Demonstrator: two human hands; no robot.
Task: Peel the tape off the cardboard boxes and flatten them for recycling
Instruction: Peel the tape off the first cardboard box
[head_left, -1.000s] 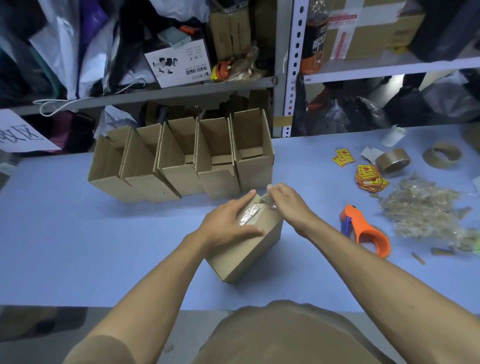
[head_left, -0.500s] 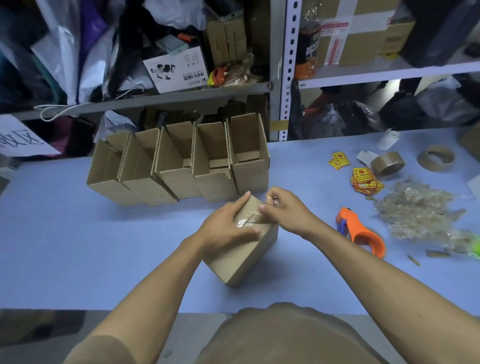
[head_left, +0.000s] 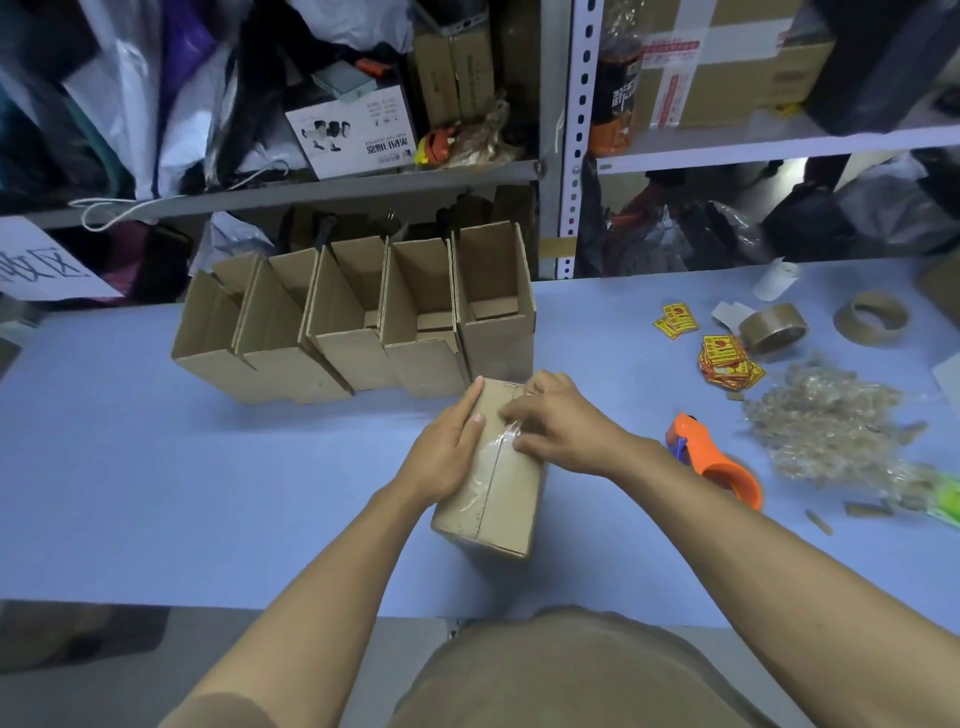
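At frame centre, the left hand (head_left: 451, 451) presses the box (head_left: 493, 483) steady so the right hand (head_left: 558, 426) can pinch and peel its tape (head_left: 493, 452).

Head view. A closed cardboard box (head_left: 491, 475) lies on the blue worktop (head_left: 156, 467), clear tape (head_left: 485, 467) running along its top seam. The left hand (head_left: 447, 449) rests on the box's left side, thumb on top; the right hand (head_left: 558, 428) pinches the lifted tape end on the upper face. Behind stand five open boxes (head_left: 363, 322) in a row. To the right lie an orange tape dispenser (head_left: 714, 457), crumpled tape scraps (head_left: 826, 421), tape rolls (head_left: 774, 327) and yellow stickers (head_left: 727, 358).
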